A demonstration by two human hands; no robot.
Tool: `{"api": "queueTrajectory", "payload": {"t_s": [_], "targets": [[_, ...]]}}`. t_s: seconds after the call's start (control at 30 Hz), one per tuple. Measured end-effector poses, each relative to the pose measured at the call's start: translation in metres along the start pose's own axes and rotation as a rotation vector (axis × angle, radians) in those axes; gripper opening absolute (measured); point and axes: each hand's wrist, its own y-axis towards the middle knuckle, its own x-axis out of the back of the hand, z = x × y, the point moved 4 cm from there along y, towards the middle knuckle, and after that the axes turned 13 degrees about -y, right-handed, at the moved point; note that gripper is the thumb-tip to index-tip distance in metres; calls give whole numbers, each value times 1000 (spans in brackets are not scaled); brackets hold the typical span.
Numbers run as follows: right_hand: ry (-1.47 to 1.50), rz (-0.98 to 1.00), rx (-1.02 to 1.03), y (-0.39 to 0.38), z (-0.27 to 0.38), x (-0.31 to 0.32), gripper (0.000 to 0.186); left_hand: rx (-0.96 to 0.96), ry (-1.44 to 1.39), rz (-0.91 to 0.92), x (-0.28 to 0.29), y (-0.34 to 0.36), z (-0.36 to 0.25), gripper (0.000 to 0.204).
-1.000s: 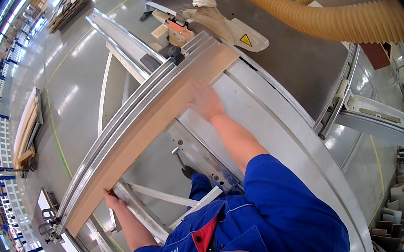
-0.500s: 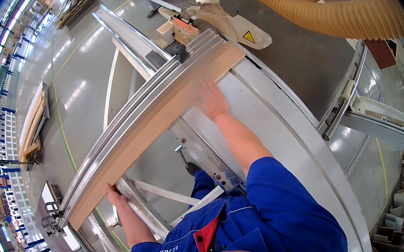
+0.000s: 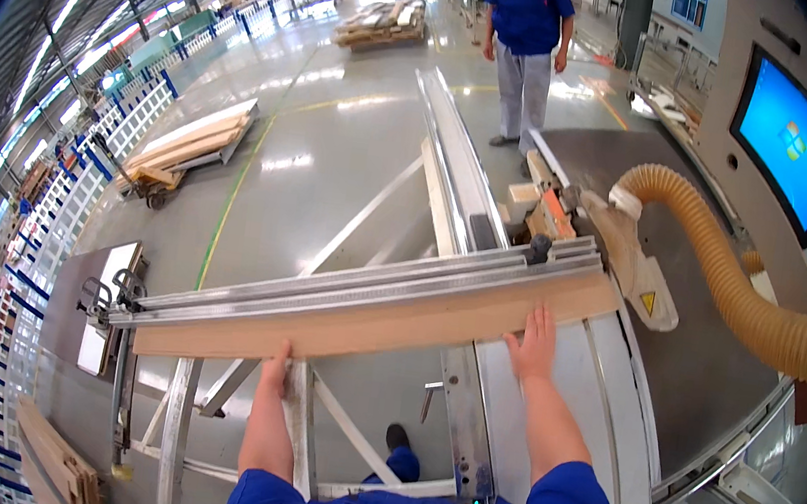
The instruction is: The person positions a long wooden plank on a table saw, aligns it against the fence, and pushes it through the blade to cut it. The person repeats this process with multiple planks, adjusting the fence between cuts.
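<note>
A long, flat wooden board (image 3: 395,324) lies along a metal fence (image 3: 368,293) on a sliding-table panel saw. My left hand (image 3: 276,369) grips the board's near edge left of its middle, one digit showing on top and the rest hidden beneath. My right hand (image 3: 535,347) lies flat near the board's right end, fingers stretched onto the wood and palm over the pale sliding table (image 3: 545,411). Past that end stands the pale blade guard (image 3: 639,266) with a yellow warning triangle.
A ribbed tan hose (image 3: 714,270) runs from the guard toward a control screen (image 3: 795,144) at the right. Another person (image 3: 527,25) stands beyond the saw. Stacked planks (image 3: 190,145) lie at the left; a clamp fitting (image 3: 121,293) sits at the fence's left end.
My view has swung up and to the right, bringing in the screen and the standing person. Both hands remain at the board, the right one still flat near its right end.
</note>
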Motion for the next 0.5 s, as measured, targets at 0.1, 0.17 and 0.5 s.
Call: {"api": "queueTrajectory", "payload": {"t_s": [0.1, 0.17, 0.5], "targets": [[8, -30, -2, 7, -1, -7, 77, -90, 279, 192, -16, -22, -17, 91], [12, -44, -3, 13, 1, -10, 76, -30, 288, 238, -21, -30, -23, 93], [-10, 95, -47, 52, 10, -5, 76, -85, 304, 176, -43, 3, -37, 92]]}}
